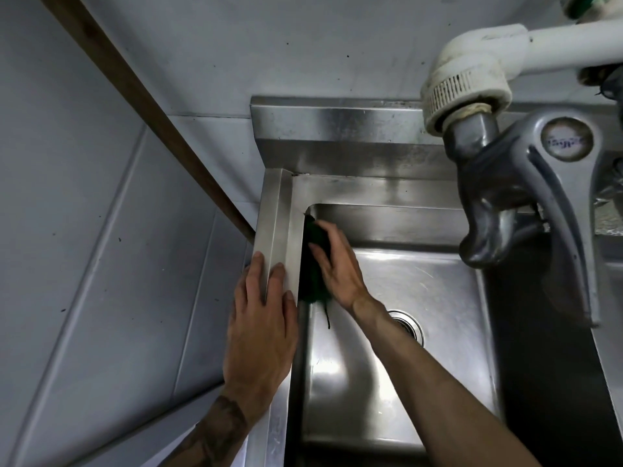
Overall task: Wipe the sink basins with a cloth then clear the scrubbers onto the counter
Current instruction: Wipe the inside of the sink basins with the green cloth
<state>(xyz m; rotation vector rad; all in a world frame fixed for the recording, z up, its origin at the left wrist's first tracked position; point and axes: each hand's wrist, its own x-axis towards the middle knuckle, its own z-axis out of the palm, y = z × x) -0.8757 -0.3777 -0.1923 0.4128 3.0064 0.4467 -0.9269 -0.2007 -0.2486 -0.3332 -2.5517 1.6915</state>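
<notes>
A stainless steel sink basin [421, 284] fills the middle and right of the head view. My right hand [337, 264] presses a dark green cloth [312, 281] flat against the basin's left inner wall, near the far left corner. A loose thread hangs from the cloth's lower edge. My left hand [263, 325] lies palm down on the sink's left rim [279, 210], fingers spread over the edge, holding nothing. The round drain [409, 326] shows just beyond my right forearm. No scrubbers are visible.
A grey metal faucet [505, 197] on a white pipe fitting [468, 82] hangs over the basin's far right side. Grey wall panels and a brown strip [141, 106] stand to the left. A steel backsplash [337, 129] runs behind the sink.
</notes>
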